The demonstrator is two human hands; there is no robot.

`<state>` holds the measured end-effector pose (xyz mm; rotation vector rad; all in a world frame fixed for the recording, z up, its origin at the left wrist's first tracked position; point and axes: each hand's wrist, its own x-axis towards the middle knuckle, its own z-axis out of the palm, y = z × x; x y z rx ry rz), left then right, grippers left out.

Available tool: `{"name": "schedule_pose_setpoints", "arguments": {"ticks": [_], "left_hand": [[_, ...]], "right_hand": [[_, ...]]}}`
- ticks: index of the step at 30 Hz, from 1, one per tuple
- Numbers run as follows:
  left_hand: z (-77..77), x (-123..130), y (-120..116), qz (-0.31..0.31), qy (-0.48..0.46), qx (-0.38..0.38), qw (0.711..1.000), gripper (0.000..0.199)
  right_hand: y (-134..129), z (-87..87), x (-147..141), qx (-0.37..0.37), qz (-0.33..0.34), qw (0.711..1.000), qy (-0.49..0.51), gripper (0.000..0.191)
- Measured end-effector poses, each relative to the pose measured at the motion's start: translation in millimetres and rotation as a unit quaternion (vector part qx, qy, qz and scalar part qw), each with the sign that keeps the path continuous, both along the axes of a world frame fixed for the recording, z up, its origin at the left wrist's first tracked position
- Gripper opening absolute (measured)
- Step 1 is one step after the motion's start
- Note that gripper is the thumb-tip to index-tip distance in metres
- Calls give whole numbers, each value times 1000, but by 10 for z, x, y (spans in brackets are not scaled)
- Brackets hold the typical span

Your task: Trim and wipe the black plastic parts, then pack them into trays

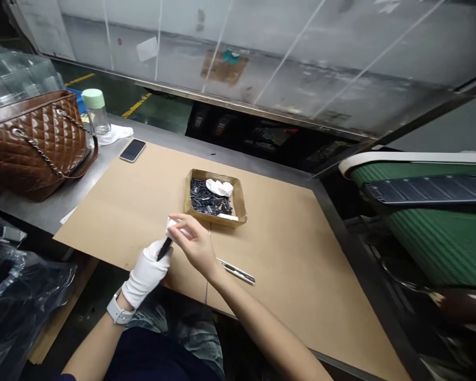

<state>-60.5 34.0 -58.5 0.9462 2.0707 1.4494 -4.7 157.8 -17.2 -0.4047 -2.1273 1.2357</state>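
My left hand point(146, 272), in a white glove, is shut on a small black plastic part point(164, 248). My right hand point(194, 243) is bare and pinches a white cloth point(173, 226) against the upper end of that part. Just beyond my hands stands a shallow cardboard tray point(238, 203) holding a heap of similar black parts point(208, 198) and a crumpled white cloth point(220, 187). A white-and-black slim tool, possibly a utility knife point(236, 271), lies on the brown cardboard sheet point(285, 275) below my right wrist.
The cardboard sheet lies on a steel table point(103, 151). At the far left are a quilted brown handbag point(35, 143), a phone point(133, 150) and a glass bottle point(97, 112). A black plastic bag point(19, 296) is lower left; a green conveyor belt point(440, 233) runs at right.
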Motion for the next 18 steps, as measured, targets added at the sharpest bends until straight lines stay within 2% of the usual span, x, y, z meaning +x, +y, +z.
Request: {"name": "schedule_pose_setpoints", "arguments": {"ticks": [3,8,18], "left_hand": [[-15,31,-67,8,15,19,1000,21],[-14,52,-106,19,31,11,999,21],[-28,34,-162,20,30,31,999,21]], "right_hand": [[-9,10,16,-38,-1,999,-5,25],[-40,17,51,-31,10,999,-5,20],[-121,21,55,46,0,999,21,14]]}}
